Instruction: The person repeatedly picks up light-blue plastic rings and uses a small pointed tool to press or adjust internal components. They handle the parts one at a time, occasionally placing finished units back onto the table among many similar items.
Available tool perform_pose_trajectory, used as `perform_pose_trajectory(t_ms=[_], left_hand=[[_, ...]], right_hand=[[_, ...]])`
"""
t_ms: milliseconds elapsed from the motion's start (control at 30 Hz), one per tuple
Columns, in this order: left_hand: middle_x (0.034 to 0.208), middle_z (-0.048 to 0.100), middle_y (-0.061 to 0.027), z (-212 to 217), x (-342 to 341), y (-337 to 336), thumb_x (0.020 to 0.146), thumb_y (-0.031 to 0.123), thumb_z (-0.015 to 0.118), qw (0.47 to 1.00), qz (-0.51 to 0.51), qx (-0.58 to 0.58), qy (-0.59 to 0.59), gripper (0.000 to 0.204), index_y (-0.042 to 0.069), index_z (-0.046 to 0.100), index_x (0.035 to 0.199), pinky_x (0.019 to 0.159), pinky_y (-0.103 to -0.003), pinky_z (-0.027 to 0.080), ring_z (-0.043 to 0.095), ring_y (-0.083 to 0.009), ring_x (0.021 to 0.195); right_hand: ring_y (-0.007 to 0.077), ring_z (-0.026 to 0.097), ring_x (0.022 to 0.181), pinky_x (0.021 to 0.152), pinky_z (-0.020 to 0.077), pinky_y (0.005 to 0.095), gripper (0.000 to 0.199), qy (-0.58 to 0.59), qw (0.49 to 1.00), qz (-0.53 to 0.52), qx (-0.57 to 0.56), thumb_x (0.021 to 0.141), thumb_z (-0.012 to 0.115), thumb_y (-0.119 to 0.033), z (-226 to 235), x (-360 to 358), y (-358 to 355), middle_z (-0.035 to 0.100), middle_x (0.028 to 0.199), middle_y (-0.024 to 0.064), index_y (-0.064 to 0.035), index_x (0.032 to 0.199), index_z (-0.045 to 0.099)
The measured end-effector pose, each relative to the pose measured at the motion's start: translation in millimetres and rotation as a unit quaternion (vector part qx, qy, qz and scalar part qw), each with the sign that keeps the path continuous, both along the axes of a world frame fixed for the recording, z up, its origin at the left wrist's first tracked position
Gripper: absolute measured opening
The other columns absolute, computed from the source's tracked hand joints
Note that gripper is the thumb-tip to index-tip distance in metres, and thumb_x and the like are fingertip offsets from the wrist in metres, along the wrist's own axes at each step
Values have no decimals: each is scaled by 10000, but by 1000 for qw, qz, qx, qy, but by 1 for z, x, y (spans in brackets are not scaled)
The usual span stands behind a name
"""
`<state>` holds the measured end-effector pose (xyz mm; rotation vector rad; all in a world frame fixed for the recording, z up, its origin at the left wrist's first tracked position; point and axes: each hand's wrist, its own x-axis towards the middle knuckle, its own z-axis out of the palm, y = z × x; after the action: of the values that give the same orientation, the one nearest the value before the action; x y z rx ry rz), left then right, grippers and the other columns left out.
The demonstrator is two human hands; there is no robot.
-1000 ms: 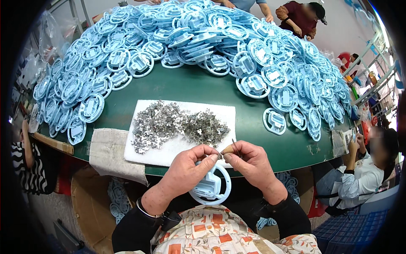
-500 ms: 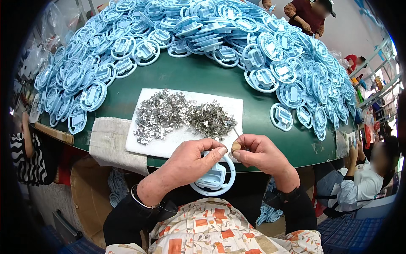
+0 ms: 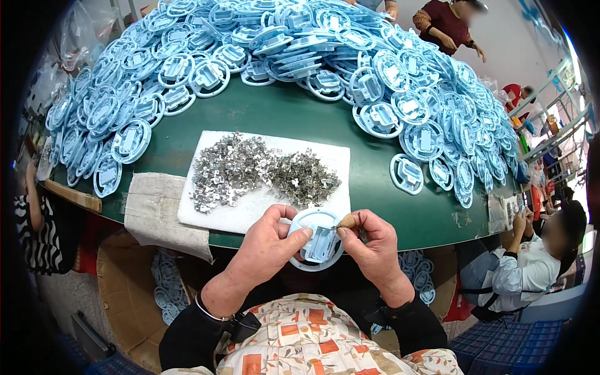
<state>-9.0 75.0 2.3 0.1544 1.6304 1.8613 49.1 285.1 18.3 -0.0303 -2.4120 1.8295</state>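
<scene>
- Head: my left grip (image 3: 265, 240) clasps the blue ring (image 3: 322, 245), lower centre of the frame.
- My right grip (image 3: 373, 245) pinches a tan tool (image 3: 346, 220) at the ring's upper right.
- Metal pieces (image 3: 231, 172) heap on the white pad (image 3: 231, 219), mid-frame.

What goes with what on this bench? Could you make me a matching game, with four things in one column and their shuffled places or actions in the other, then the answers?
Things
1. Left hand
2. Cloth
3. Right hand
4. Metal pieces

Places or actions
A. Heaped on the white board
B. Pinching the tan tool
C. Gripping the left side of the blue wheel
D. Hanging over the near edge of the green table

Right pairs: 1-C, 2-D, 3-B, 4-A
</scene>
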Motion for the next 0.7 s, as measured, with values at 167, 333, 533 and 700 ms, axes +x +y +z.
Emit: perform_pose_trajectory(t_ms=[167,333,533,700], left_hand=[[815,704,-65,-2,1,0,1006,144,631,1000,17,7,5,450,-38,405,1350,670,-239,559,666,-94,760],[824,711,-66,-4,2,1,1004,143,641,999,18,27,-7,466,-40,415,1367,658,-231,555,665,-88,753],[797,709,-59,-5,2,3,1002,144,650,1000,19,9,4,452,-45,433,1350,642,-224,554,666,-83,733],[784,710,-58,-5,2,4,1002,145,648,1000,20,4,9,443,-43,438,1344,631,-221,554,670,-81,722]], right_hand=[[44,515,654,580,428,213,74,56,996,-12,75,850,711,-1,-9,-6,-8,617,763,6,19,902,663],[52,535,634,559,447,232,82,71,992,-11,108,851,714,1,-19,-7,-8,644,781,23,16,915,664],[240,651,644,574,509,328,180,131,959,38,247,805,742,-7,-12,-8,0,663,778,102,-31,973,685],[246,651,640,572,509,336,201,122,958,27,259,807,730,-2,0,-3,2,649,770,90,-48,1001,705]])
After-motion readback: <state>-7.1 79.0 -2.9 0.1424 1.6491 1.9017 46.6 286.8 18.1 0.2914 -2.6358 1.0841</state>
